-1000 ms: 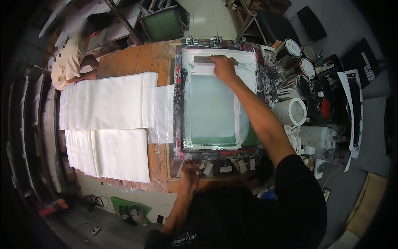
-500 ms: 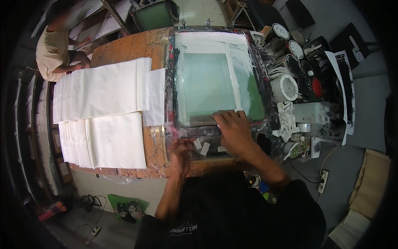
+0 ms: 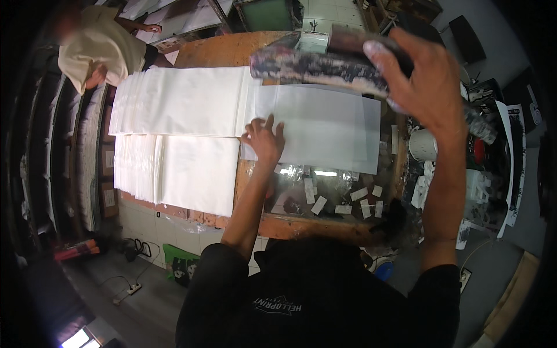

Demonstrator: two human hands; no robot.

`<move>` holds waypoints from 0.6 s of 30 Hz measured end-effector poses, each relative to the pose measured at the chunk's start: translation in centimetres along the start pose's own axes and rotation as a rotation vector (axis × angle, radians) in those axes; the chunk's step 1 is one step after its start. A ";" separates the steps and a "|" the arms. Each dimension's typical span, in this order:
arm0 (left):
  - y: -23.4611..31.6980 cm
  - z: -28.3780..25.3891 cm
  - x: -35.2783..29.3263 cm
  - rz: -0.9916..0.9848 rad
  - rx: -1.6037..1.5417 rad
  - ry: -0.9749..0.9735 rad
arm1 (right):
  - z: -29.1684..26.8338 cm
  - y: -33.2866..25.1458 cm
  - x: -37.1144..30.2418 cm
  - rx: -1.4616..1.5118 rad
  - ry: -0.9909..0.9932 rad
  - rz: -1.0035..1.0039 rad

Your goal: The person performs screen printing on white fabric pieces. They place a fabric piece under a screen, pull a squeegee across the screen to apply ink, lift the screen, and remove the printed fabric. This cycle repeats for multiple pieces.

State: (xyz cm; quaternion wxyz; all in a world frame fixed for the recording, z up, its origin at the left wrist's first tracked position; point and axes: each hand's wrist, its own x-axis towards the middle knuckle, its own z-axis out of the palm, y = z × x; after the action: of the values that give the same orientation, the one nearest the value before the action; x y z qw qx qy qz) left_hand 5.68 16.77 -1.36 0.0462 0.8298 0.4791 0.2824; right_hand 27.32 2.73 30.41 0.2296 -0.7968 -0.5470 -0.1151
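Your right hand (image 3: 429, 87) is closed around a dark brown squeegee (image 3: 347, 42), its thumb laid across the face. Directly below the squeegee is the paint-smeared near edge of a screen frame (image 3: 319, 71), raised and tilted above the table; whether your hand also grips that frame, you cannot tell from this view. Your left hand (image 3: 265, 142) is spread wide, fingers apart, at the left end of a translucent sheet (image 3: 325, 124) lying flat in front of you; contact between fingertips and sheet is unclear. Just left are two stacks of white bags, a farther stack (image 3: 180, 101) and a nearer stack (image 3: 197, 174). Short pale strips (image 3: 343, 211) are scattered on the table's near side. To your right stands a white bucket (image 3: 422, 145). At upper left is a co-worker in a cream shirt (image 3: 104, 43).
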 end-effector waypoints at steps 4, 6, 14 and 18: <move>-1.1 2.0 -1.2 0.074 -0.085 -0.062 | -1.2 2.2 3.8 -0.015 -0.053 0.012; 0.8 2.3 -0.2 0.045 -0.154 -0.081 | -2.5 3.2 6.2 0.016 -0.136 0.034; -13.3 -8.8 14.6 -0.142 0.524 0.148 | -5.0 4.6 10.9 0.057 -0.228 -0.028; -14.3 -7.9 15.4 0.111 0.147 0.355 | -5.5 3.5 10.7 0.044 -0.177 0.028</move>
State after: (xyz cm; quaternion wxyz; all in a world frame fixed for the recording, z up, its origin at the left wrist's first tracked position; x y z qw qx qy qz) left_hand -3.45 35.57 6.80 -0.1153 0.7934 0.4524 0.3907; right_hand 34.97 7.78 39.01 0.1993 -0.8062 -0.5564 -0.0289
